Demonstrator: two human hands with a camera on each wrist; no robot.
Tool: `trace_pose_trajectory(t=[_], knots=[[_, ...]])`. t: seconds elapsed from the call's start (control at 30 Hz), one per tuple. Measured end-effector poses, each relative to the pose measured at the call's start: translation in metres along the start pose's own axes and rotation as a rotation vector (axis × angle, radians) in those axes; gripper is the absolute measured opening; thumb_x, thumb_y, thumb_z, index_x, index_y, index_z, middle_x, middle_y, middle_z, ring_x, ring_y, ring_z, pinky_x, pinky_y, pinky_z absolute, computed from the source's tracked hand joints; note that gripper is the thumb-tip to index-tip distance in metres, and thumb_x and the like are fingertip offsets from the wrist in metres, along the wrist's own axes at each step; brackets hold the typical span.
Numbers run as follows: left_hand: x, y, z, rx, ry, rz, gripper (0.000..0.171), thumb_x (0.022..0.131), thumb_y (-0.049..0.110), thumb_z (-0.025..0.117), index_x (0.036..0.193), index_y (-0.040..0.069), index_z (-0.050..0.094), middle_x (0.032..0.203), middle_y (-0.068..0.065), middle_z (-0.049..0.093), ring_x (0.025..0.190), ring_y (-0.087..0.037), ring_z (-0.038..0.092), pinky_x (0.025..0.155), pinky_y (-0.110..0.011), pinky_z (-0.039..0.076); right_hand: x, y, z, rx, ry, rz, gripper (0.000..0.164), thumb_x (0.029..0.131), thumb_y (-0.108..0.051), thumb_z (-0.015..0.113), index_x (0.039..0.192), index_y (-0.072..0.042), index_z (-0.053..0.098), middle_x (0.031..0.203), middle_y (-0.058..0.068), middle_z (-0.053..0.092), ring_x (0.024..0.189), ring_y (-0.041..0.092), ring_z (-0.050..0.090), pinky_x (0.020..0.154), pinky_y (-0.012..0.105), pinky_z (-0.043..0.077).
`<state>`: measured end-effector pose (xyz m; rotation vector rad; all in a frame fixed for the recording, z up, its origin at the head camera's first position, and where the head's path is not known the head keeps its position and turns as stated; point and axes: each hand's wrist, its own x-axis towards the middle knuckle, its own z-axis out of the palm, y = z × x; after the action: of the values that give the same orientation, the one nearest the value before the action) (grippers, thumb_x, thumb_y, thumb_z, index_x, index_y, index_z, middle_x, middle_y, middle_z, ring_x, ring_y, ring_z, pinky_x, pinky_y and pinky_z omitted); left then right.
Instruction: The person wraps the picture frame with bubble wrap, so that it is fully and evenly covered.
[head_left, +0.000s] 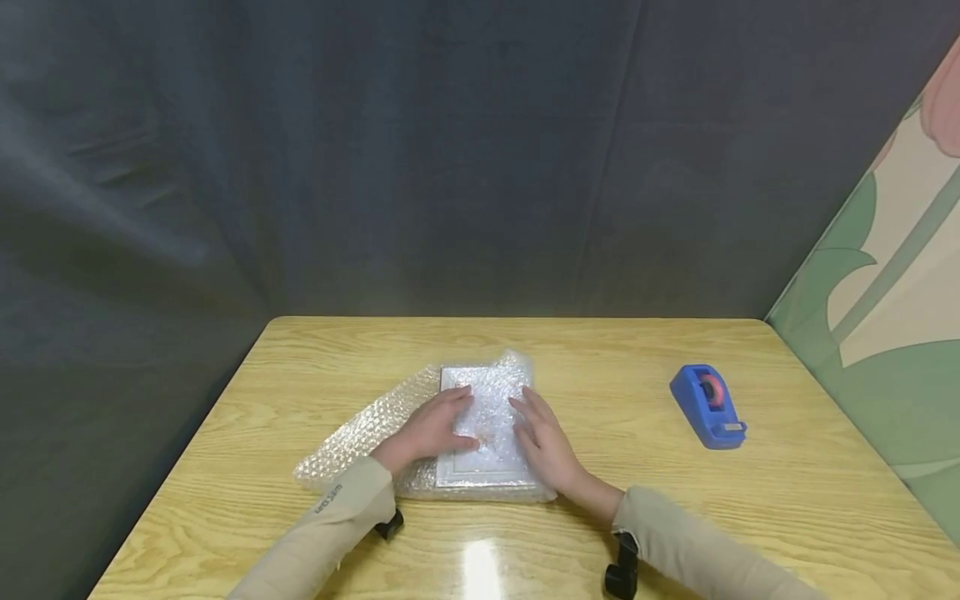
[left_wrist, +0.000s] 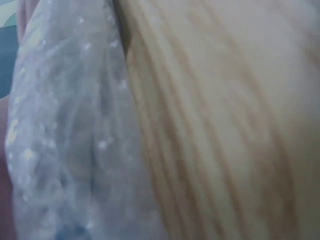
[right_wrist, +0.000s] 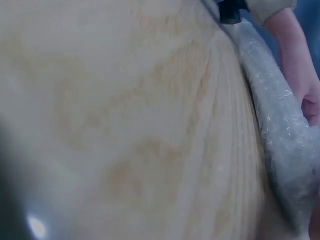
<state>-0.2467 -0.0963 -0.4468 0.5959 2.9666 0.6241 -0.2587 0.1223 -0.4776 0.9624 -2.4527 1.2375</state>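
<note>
A flat white rectangular piece with a thin border line, like a picture frame (head_left: 465, 477), lies on the table in bubble wrap (head_left: 360, 433). The wrap is folded over its right part, and a loose flap spreads out to the left. My left hand (head_left: 433, 427) rests on the left side of the piece, fingers extended and thumb apart. On the right edge, my right hand (head_left: 546, 442) touches the folded wrap with its fingers extended. Both wrist views show the edge of the bubble wrap (left_wrist: 75, 125) along the table; the fingertips are mostly hidden there.
A blue tape dispenser (head_left: 705, 408) with a pink roll stands on the right side of the wooden table (head_left: 600, 350). Behind the table hangs a dark curtain (head_left: 450, 167). A wall with a painted plant (head_left: 885, 292) borders the right side.
</note>
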Motion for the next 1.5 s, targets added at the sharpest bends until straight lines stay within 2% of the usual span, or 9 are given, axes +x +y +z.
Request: trace_pose_trajectory(t=[0.13, 0.23, 0.5, 0.8, 0.97, 1.13, 1.23, 1.33, 1.5], knots=[[0.001, 0.001, 0.0, -0.007, 0.013, 0.019, 0.076, 0.077, 0.04, 0.068, 0.134, -0.002, 0.04, 0.145, -0.013, 0.029, 0.132, -0.031, 0.028, 0.107, -0.045, 0.024, 0.007, 0.002, 0.006, -0.185, -0.068, -0.045, 0.053, 0.082, -0.021, 0.06, 0.128, 0.003, 0.047, 0.14, 0.026, 0.031, 0.129, 0.042, 0.026, 0.103, 0.058, 0.024], [0.002, 0.002, 0.0, -0.009, 0.014, 0.029, 0.076, 0.077, 0.039, 0.068, 0.134, -0.002, 0.039, 0.145, -0.014, 0.029, 0.132, -0.031, 0.028, 0.107, -0.045, 0.024, 0.011, 0.005, 0.005, -0.251, -0.109, -0.048, 0.055, 0.081, -0.025, 0.061, 0.127, 0.002, 0.048, 0.141, 0.026, 0.029, 0.131, 0.041, 0.024, 0.104, 0.057, 0.022], [0.003, 0.0, -0.003, -0.029, -0.012, 0.021, 0.076, 0.076, 0.038, 0.07, 0.133, -0.003, 0.041, 0.145, -0.014, 0.029, 0.132, -0.03, 0.027, 0.109, -0.043, 0.022, 0.016, 0.013, -0.003, -0.103, -0.213, -0.038, 0.056, 0.086, -0.017, 0.058, 0.131, 0.01, 0.039, 0.144, 0.028, 0.019, 0.134, 0.042, 0.013, 0.107, 0.054, 0.016], [0.002, 0.003, -0.005, -0.085, -0.016, -0.007, 0.075, 0.077, 0.032, 0.071, 0.134, -0.004, 0.038, 0.147, -0.013, 0.024, 0.133, -0.03, 0.025, 0.109, -0.043, 0.021, 0.021, 0.012, -0.001, -0.256, -0.285, -0.09, 0.06, 0.088, -0.036, 0.055, 0.136, -0.002, 0.04, 0.143, 0.029, 0.018, 0.133, 0.044, 0.013, 0.106, 0.057, 0.017], [-0.006, 0.007, -0.018, -0.103, 0.011, -0.007, 0.073, 0.079, 0.028, 0.069, 0.135, -0.004, 0.035, 0.148, -0.015, 0.021, 0.133, -0.034, 0.024, 0.108, -0.046, 0.022, 0.022, 0.012, 0.001, -0.28, -0.286, -0.075, 0.061, 0.087, -0.039, 0.055, 0.134, -0.002, 0.042, 0.143, 0.028, 0.02, 0.133, 0.042, 0.014, 0.107, 0.055, 0.017], [-0.029, -0.01, -0.04, -0.146, 0.096, -0.014, 0.067, 0.081, 0.021, 0.067, 0.134, -0.007, 0.036, 0.146, -0.019, 0.022, 0.132, -0.038, 0.023, 0.106, -0.051, 0.022, 0.021, 0.014, 0.003, -0.261, -0.278, -0.05, 0.062, 0.086, -0.04, 0.056, 0.133, -0.002, 0.043, 0.144, 0.027, 0.021, 0.134, 0.041, 0.014, 0.108, 0.053, 0.015], [-0.049, -0.029, -0.053, -0.195, 0.116, -0.069, 0.065, 0.082, 0.018, 0.066, 0.133, -0.008, 0.036, 0.146, -0.021, 0.023, 0.131, -0.04, 0.024, 0.105, -0.054, 0.023, 0.021, 0.015, 0.004, -0.243, -0.264, -0.055, 0.062, 0.086, -0.039, 0.057, 0.132, 0.0, 0.044, 0.143, 0.028, 0.021, 0.134, 0.042, 0.014, 0.108, 0.054, 0.015], [-0.073, -0.051, -0.063, -0.232, 0.084, -0.139, 0.067, 0.082, 0.019, 0.065, 0.134, -0.01, 0.034, 0.143, -0.025, 0.026, 0.129, -0.042, 0.026, 0.103, -0.055, 0.026, 0.02, 0.017, 0.004, -0.224, -0.242, -0.069, 0.061, 0.085, -0.036, 0.059, 0.131, 0.002, 0.045, 0.142, 0.03, 0.022, 0.133, 0.044, 0.015, 0.106, 0.056, 0.016], [-0.116, -0.08, -0.075, -0.305, -0.039, -0.277, 0.074, 0.083, 0.027, 0.065, 0.136, -0.011, 0.028, 0.139, -0.03, 0.03, 0.125, -0.046, 0.03, 0.098, -0.055, 0.034, 0.019, 0.018, 0.004, -0.217, -0.226, -0.073, 0.061, 0.085, -0.035, 0.059, 0.13, 0.002, 0.045, 0.142, 0.03, 0.023, 0.132, 0.045, 0.015, 0.105, 0.057, 0.017]])
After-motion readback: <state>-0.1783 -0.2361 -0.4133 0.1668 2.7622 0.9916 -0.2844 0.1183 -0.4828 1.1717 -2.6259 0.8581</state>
